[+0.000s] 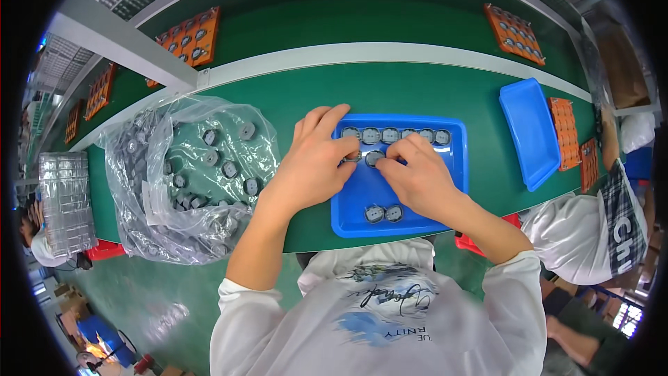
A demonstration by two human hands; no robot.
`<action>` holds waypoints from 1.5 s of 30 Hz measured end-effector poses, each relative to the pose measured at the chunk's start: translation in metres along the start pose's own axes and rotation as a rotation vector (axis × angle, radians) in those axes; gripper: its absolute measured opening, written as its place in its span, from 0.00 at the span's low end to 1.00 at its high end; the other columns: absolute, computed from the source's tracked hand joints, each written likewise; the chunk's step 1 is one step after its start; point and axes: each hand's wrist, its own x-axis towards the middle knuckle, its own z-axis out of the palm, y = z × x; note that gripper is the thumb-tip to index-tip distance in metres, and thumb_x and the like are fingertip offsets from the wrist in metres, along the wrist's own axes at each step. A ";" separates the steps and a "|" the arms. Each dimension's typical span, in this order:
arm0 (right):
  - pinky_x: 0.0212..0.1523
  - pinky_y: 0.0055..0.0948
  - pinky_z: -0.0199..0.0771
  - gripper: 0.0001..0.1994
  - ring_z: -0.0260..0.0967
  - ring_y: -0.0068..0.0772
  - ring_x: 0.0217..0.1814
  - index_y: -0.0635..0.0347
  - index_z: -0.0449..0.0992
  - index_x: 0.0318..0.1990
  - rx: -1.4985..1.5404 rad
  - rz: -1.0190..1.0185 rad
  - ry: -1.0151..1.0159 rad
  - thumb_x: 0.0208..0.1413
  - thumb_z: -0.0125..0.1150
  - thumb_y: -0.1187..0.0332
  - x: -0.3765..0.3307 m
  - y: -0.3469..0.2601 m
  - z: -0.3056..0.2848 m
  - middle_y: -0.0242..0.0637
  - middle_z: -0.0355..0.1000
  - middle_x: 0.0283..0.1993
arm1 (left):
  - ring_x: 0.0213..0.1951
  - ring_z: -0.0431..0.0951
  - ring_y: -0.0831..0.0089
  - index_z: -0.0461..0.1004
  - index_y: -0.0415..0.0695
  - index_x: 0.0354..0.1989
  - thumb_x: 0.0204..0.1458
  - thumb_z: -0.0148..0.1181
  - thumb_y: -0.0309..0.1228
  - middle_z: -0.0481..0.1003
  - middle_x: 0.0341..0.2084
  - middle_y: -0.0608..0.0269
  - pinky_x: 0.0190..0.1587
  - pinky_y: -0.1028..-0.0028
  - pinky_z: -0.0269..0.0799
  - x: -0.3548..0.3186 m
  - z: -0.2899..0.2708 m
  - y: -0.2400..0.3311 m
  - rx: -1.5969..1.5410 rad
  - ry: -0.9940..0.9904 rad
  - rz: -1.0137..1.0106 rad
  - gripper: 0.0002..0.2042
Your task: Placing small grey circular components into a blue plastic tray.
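A blue tray [362, 195] lies on the green workbench in front of me, and small round grey parts stand in a row [371, 135] along its far side. Two more round grey parts [385, 214] sit side by side near its front edge. At the tray's left side, my left hand [309, 160] is closed, its thumb and index fingertip pinching a round part that they partly cover. My right hand [421, 174] reaches in from the right, fingers closed on another round grey part [375, 159] just below the far row.
A clear plastic bag [188, 174] of loose grey parts spreads on the left. An empty blue tray [530, 132] and orange part holders [564, 132] lie at the right. More orange holders [515, 33] sit behind a white rail [362, 53]. Another person [577, 237] is on the right.
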 end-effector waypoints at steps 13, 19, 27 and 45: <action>0.43 0.37 0.70 0.07 0.67 0.41 0.41 0.59 0.82 0.36 0.010 -0.007 -0.045 0.48 0.68 0.75 0.008 -0.002 0.001 0.36 0.69 0.36 | 0.68 0.61 0.45 0.78 0.44 0.31 0.40 0.71 0.23 0.65 0.66 0.47 0.67 0.51 0.59 -0.006 -0.003 0.003 0.012 -0.030 -0.039 0.09; 0.47 0.39 0.73 0.10 0.70 0.43 0.44 0.59 0.83 0.40 0.101 0.101 -0.001 0.48 0.70 0.74 -0.003 -0.002 -0.046 0.36 0.74 0.39 | 0.59 0.67 0.49 0.80 0.44 0.34 0.38 0.72 0.24 0.72 0.54 0.53 0.60 0.54 0.65 -0.007 -0.024 0.018 0.001 0.052 0.077 0.12; 0.49 0.40 0.72 0.12 0.70 0.41 0.45 0.58 0.82 0.40 0.172 0.005 -0.274 0.47 0.71 0.69 -0.034 -0.019 -0.042 0.34 0.75 0.37 | 0.49 0.71 0.56 0.80 0.39 0.37 0.39 0.73 0.31 0.75 0.42 0.62 0.51 0.59 0.70 -0.047 0.020 0.058 0.058 -0.155 0.336 0.16; 0.46 0.37 0.71 0.09 0.67 0.44 0.45 0.58 0.79 0.34 -0.062 -0.025 -0.176 0.48 0.73 0.67 -0.025 -0.021 -0.016 0.38 0.70 0.43 | 0.70 0.59 0.39 0.79 0.35 0.51 0.48 0.71 0.44 0.73 0.61 0.52 0.64 0.44 0.56 -0.075 0.017 0.037 0.104 0.047 0.091 0.27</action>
